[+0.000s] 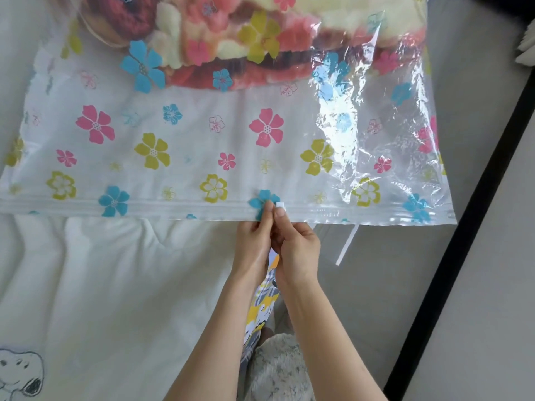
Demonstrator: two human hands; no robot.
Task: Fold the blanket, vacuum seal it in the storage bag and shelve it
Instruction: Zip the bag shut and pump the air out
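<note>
- The storage bag [220, 146] is thin clear plastic, crinkled and shiny toward three o'clock, printed all over with pink, blue and yellow-green flowers.
- Inside it, up at twelve o'clock, sits the folded blanket [231, 39], a thick fuzzy bundle in red, pink and cream; it fills only the far part of the bag, and the near half lies flat.
- A ridged zip strip [144, 208] runs straight along the bag's near edge, from nine o'clock across to three o'clock.
- A small white slider clip [280, 208] sits on that strip, right of the middle.
- The left hand [254, 244] pinches the bag's edge just to the nine o'clock side of the clip, fingertips on a blue flower.
- The right hand [298, 253] pinches the clip itself, thumb on top; the two hands touch each other.
- The blanket lies well away from both hands, toward twelve o'clock.
- A narrow white strip [347, 244] pokes out from under the bag's near edge and lies on the floor at about four o'clock from the hands.
- The bag rests on a soft white quilt [101, 285], puckered, with a cartoon dog [23, 374] drawn at seven o'clock.
- The grey floor [376, 285] shows at four o'clock, crossed by a black bar [463, 241] running diagonally.
</note>
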